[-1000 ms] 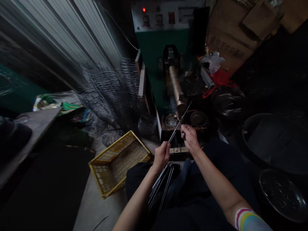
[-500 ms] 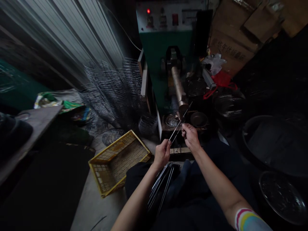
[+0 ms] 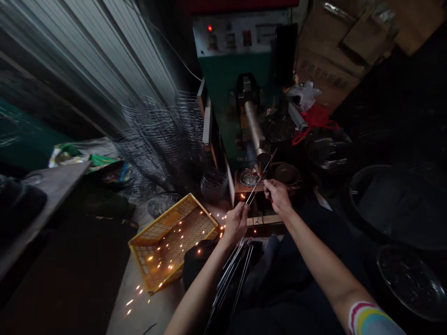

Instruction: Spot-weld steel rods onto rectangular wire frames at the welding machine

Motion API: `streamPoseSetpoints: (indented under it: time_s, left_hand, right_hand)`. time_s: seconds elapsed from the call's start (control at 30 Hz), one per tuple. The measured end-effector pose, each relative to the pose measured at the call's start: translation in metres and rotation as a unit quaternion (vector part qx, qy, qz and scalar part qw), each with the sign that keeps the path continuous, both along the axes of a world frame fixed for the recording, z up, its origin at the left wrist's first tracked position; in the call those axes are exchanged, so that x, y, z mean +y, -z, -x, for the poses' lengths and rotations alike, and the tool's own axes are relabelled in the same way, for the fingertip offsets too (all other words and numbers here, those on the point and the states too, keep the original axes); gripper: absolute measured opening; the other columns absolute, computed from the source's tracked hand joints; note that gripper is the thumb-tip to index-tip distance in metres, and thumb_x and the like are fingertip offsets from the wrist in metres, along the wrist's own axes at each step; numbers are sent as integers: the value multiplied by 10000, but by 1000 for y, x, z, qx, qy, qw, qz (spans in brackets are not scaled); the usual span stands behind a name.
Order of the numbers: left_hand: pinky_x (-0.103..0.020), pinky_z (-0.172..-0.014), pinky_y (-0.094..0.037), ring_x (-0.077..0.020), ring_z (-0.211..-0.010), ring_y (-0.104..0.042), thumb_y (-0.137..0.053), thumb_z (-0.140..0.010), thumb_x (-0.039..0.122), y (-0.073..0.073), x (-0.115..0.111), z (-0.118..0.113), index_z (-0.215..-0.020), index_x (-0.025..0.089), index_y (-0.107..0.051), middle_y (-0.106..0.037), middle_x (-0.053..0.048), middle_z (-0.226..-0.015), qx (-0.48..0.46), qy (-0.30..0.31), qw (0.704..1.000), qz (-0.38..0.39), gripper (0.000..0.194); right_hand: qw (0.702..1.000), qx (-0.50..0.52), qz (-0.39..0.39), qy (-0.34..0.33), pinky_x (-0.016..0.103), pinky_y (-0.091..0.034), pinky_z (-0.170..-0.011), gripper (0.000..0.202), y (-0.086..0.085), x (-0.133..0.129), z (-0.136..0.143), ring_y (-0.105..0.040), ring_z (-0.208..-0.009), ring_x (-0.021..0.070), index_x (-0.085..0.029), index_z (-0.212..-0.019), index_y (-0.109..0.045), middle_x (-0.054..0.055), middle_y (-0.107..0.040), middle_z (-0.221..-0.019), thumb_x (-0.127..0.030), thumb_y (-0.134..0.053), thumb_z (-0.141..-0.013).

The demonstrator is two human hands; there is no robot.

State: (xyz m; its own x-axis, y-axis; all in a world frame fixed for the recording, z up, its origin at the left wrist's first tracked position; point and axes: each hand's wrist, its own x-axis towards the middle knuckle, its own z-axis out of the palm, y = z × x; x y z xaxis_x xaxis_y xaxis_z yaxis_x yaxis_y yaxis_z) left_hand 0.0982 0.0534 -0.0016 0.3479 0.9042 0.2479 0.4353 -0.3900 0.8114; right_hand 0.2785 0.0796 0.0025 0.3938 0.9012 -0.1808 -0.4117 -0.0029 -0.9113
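Metal rods, slanted, upper ends near the metal arm. Left to right we list: grey bench; ribbed wall; stacked bent wire; yellow crate, orange sparks showing across it and the bare floor; our left hand, finger and thumb pinching the rods; green machine, red lamp lit; our right hand, fingers curled beside the rods, its pinched item too small to tell; cardboard boxes; dark tub.
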Motion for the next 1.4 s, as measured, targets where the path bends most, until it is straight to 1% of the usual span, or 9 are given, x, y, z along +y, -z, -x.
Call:
streamPoseSetpoints:
  time_s: [0.23,0.6,0.77,0.83,0.93,1.07,1.2,1.3,1.4]
  left_hand:
    - [-218,-559,-336,-109,-557,-448,-384,-960,353,-5,21,-18,-777,176,-572,-519,14,-625,-8,-3,1000,-13,316]
    - [-213,-535,-315,-105,-532,-413,-388,-957,387,-3,26,-16,-767,176,-580,-442,37,-578,-24,-3,1000,20,344]
    - [-222,-561,-351,-119,-559,-490,-310,-987,312,-2,30,-15,-849,159,-591,-531,2,-627,57,30,997,-49,349]
    - [-231,-543,-348,-130,-538,-502,-293,-983,252,-1,28,-16,-912,150,-590,-548,-11,-623,126,75,986,-80,322]
    - [-236,-535,-345,-150,-538,-530,-487,-884,189,4,23,-4,-876,192,-592,-574,-10,-616,180,122,973,-78,105]
    - [-240,-568,-374,-159,-572,-560,-652,-719,128,14,14,59,-779,214,-589,-592,-8,-628,173,85,981,-33,122]
    - [-237,-590,-382,-152,-594,-541,-659,-703,151,19,-5,159,-732,202,-622,-590,-10,-623,64,-115,991,-11,69]
    - [-230,-625,-393,-140,-647,-536,-570,-826,211,28,-12,234,-812,189,-616,-603,-21,-722,1,-279,960,-22,54]
    - [-213,-562,-385,-111,-559,-457,-422,-935,262,58,-14,292,-817,175,-554,-494,17,-637,-93,-455,886,-12,197]
  right_hand:
    - [999,-41,-16,0,176,-279,-388,382,-7,13,-20,-386,-414,40,-168,-655,-570,-65,-496,-523,-480,-787,-609]
    - [998,-46,-18,-32,174,-271,-394,358,-9,17,-25,-373,-431,44,-156,-671,-617,-52,-493,-524,-478,-772,-647]
    - [992,-97,48,-62,169,-297,-418,397,7,-36,-32,-409,-457,54,-156,-745,-643,-45,-516,-572,-543,-721,-707]
    - [979,-130,87,-131,178,-311,-439,400,25,-71,-27,-417,-468,64,-155,-728,-639,-39,-526,-571,-551,-695,-727]
    - [928,-214,137,-273,218,-362,-489,394,57,-123,-12,-475,-516,107,-158,-699,-645,-13,-578,-596,-549,-692,-703]
    - [854,-305,141,-398,295,-445,-641,361,95,-174,5,-585,-687,196,-171,-746,-667,30,-656,-711,-528,-611,-743]
    - [781,-392,140,-466,329,-449,-698,300,119,-197,10,-609,-735,225,-201,-813,-681,42,-693,-785,-466,-542,-794]
    - [765,-415,143,-471,341,-458,-730,294,127,-198,8,-633,-784,245,-221,-835,-680,48,-706,-829,-464,-515,-808]
    - [760,-430,157,-461,351,-465,-758,310,127,-193,7,-646,-834,264,-238,-847,-683,55,-713,-859,-486,-501,-813]
